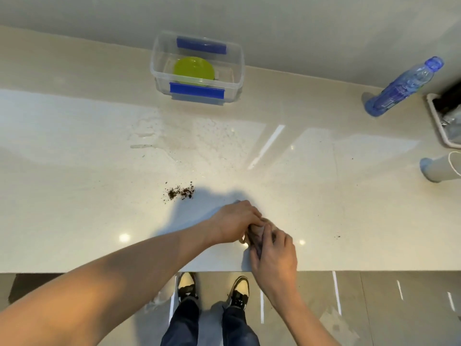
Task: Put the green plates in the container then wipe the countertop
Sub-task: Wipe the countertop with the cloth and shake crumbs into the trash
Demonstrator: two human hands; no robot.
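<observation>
Both hands meet near the front edge of the pale desk (74,171), bunched around a small brownish cloth (257,232). The left hand (235,224) comes in from the left with its fingers curled over the cloth's upper end, grasping it; the right hand (275,255) sits just below and to the right, its fingers (268,233) pinching the cloth's lower part. Most of the cloth is hidden between the two hands. The green plates (194,70) lie inside the clear container (159,58) with blue clips, which stands at the back of the desk near the wall; how many plates are stacked there cannot be told. Between the container and the hands the desk carries a wet patch (199,141) of droplets, and a small heap of dark crumbs (180,192) lies just left of the hands, apart from them. A few stray specks dot the surface to the right. A blue water bottle (404,87) stands at the far right, beside a white tray (436,121), with a pale cylinder (439,168) nearer the front. Below the desk edge, two shoes (187,287) and dark trousers show on the tiled floor (374,308).
</observation>
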